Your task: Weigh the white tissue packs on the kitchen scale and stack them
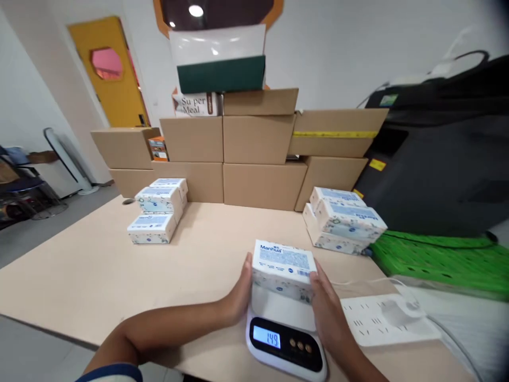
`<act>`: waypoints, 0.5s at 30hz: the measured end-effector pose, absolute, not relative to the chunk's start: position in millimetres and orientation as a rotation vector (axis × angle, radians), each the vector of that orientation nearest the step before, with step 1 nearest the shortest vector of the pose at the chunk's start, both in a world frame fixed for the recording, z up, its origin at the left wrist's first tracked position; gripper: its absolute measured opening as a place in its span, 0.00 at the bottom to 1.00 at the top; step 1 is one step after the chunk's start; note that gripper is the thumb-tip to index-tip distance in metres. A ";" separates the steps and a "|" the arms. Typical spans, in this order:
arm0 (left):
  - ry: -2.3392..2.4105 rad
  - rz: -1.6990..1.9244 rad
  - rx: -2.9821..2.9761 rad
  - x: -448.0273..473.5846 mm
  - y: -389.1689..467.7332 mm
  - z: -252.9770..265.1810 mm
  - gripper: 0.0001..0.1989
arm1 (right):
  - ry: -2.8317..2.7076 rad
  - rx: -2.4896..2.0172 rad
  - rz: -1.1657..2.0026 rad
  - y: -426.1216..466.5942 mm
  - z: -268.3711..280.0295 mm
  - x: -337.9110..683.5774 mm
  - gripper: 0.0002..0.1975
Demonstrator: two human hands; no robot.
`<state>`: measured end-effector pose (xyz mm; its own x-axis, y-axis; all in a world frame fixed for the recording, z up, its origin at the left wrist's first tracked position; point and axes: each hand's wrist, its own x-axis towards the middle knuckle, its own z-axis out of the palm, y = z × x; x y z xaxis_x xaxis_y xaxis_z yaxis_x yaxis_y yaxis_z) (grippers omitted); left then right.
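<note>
A white tissue pack [283, 260] printed "Manhua" in blue rests over the far part of a white kitchen scale [285, 345]. The scale's lit display reads 149 or 1.49, beside several round buttons. My left hand [239, 292] presses along the pack's left side, thumb upright at its edge. Against the right side lies my right hand [328, 305], fingers pointing away from me. Between them the two hands hold the pack; part of the scale's plate shows beneath it. Matching packs are stacked at the left [153, 212] and at the right [345, 217].
Cardboard boxes [262, 183] form a wall along the table's [207, 265] back. A white power strip [392, 321] with a plug and cable lies right of my right hand. Beyond it are a green plastic crate [437, 262] and a large black machine [433, 159].
</note>
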<state>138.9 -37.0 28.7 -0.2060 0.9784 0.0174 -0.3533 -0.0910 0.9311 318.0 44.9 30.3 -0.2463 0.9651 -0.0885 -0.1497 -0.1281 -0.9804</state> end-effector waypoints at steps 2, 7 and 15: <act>0.872 1.589 0.940 146.4 -47.2 40.4 0.42 | -1.341 -1.011 1.573 37.9 39.1 312.6 0.52; 1.130 1.745 1.116 111.6 -94.0 61.9 0.39 | -1.566 -0.775 1.578 17.7 82.1 277.3 0.53; 2.022 2.065 1.222 -32.2 -162.2 147.8 0.46 | -1.971 -0.121 1.212 -1.3 158.8 105.1 0.52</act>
